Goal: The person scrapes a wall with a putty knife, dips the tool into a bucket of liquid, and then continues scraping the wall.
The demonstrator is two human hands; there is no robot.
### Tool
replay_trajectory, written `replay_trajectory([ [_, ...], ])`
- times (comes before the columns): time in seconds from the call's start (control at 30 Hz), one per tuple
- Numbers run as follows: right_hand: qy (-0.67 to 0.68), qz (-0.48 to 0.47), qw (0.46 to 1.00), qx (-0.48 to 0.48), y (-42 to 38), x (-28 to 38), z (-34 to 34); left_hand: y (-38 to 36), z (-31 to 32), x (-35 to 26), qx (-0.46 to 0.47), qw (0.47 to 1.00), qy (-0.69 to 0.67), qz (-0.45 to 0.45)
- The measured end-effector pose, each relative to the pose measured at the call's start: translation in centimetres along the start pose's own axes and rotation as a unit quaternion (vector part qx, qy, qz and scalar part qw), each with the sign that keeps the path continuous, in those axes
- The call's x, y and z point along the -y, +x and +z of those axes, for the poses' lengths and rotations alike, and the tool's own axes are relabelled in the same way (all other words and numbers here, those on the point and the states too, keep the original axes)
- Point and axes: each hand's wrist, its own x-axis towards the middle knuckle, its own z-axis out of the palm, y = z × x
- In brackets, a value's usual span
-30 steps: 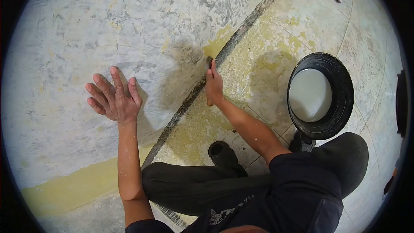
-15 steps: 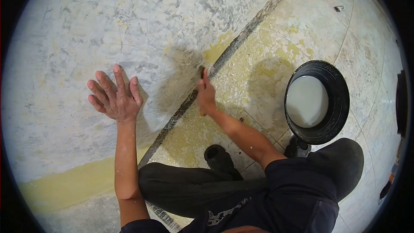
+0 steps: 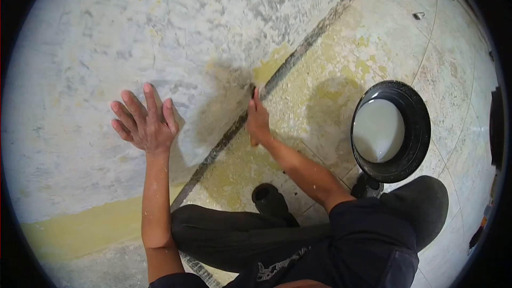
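Observation:
My left hand [image 3: 148,122] lies flat with fingers spread on the patchy white-grey wall [image 3: 133,32], holding nothing. My right hand [image 3: 258,121] is wrapped round a small scraper [image 3: 253,142]. The tan end of its handle sticks out below the fist, and a dark part shows at the top by the thumb. Its working edge is mostly hidden at the wall's foot, just below a patch of yellow paint [image 3: 271,63]. A dark strip [image 3: 298,56] runs along the joint between wall and floor beside this hand.
To the right stands a black bucket [image 3: 418,128] holding milky liquid [image 3: 378,130]. Flakes and yellow patches cover the floor [image 3: 341,48]. My knees and dark shoes [image 3: 271,202] are close below the right arm. A small metal piece [image 3: 418,15] lies farther off.
My right hand has shifted slightly down along the wall's foot with the scraper. The left hand stays flat on the wall, and the view has tilted a little.

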Motion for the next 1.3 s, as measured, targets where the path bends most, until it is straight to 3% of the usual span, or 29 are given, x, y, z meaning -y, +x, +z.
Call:
replay_trajectory([
  [0.07, 0.061, 0.043, 0.996, 0.038, 0.9, 0.8, -0.7, 0.4, 0.2, 0.0, -0.007, 1.0, 0.007, 0.0],
  [0.17, 0.101, 0.064, 0.992, -0.037, 3.2, -0.7, -1.8, -0.4, -0.2, 0.0, 0.007, 1.0, 0.003, 0.004],
  [0.27, 0.024, -0.026, 0.999, -0.041, 2.9, 0.2, -2.0, -0.1, 0.0, -0.1, -0.008, 1.0, -0.002, -0.003],
  [0.43, 0.119, 0.016, 0.992, 0.04, 0.5, 1.6, -2.5, -0.1, -0.1, -0.1, -0.003, 1.0, -0.003, 0.008],
  [0.57, 0.113, 0.011, 0.993, 0.042, 0.5, 1.4, -2.5, 0.0, 0.0, 0.0, -0.008, 1.0, -0.001, 0.003],
  [0.7, 0.119, 0.01, 0.992, -0.03, 1.1, 2.3, -1.5, -0.1, -0.1, 0.1, -0.009, 1.0, -0.007, 0.004],
  [0.77, 0.155, 0.105, 0.979, -0.08, 4.1, 1.8, -2.0, -0.2, 0.1, 0.1, -0.005, 1.0, -0.006, 0.001],
  [0.87, 0.265, 0.115, 0.956, -0.053, 5.4, 5.9, -4.9, -0.7, -0.2, 0.3, 0.003, 1.0, -0.005, 0.002],
  [0.9, 0.23, 0.133, 0.964, -0.029, 4.5, 6.4, -4.8, -0.4, 0.0, 0.2, 0.0, 1.0, -0.001, 0.004],
  [0.93, 0.228, 0.128, 0.965, -0.027, 3.3, 5.1, -3.4, -0.2, 0.1, 0.1, -0.003, 1.0, 0.001, -0.001],
  [1.0, 0.097, -0.052, 0.994, -0.027, 1.3, 2.3, -0.1, -0.3, 0.1, 0.1, -0.006, 1.0, -0.015, -0.003],
  [1.23, 0.157, 0.075, 0.983, 0.062, 0.2, 3.0, -0.8, -0.4, -0.2, 0.2, 0.001, 1.0, -0.013, -0.001],
  [1.3, 0.065, -0.087, 0.993, -0.051, 0.5, 1.5, 1.3, -0.4, -0.1, 0.1, -0.005, 1.0, -0.015, -0.002],
])
